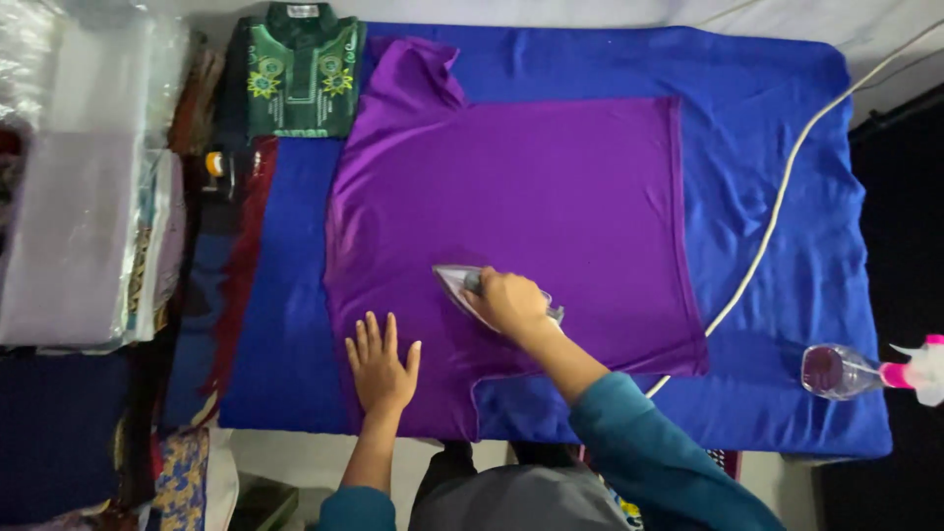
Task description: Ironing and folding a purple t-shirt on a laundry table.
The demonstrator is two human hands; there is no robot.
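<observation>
Now | right hand (508,301) gripping iron (462,286), pressing purple shirt (511,197) | left hand (382,366) flat, fingers spread, pinning hem taut | cord (777,206) trailing off w/ slack

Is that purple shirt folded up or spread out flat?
Spread out flat. The purple shirt lies open on the blue cloth, one sleeve out; the left hand presses it, the right hand holds the iron.

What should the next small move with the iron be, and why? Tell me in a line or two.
Probably slide the iron forward toward the shirt's middle. The right hand holds it near the lower edge of the purple shirt, the left hand presses the cloth flat beside it, and most of the shirt lies beyond the iron's tip.
</observation>
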